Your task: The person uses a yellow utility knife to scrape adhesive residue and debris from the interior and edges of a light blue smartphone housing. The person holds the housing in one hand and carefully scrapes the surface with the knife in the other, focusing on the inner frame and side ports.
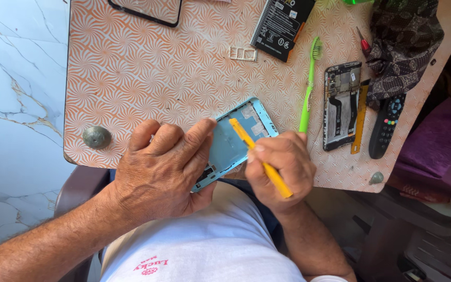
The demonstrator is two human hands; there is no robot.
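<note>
Light blue phone back cover [230,143], inner side up, at the near edge of the orange-patterned tabletop [147,73]. Left hand [160,169] clenched around its near end, fingers draped over the rim. Right hand [283,167] grasping a yellow pry tool [259,156], tip resting inside the cover. Farther along toward the right edge: green toothbrush [309,86], bare phone frame [341,104], yellow ruler [360,119], black remote [386,125]. Black battery [280,23] near the far edge.
</note>
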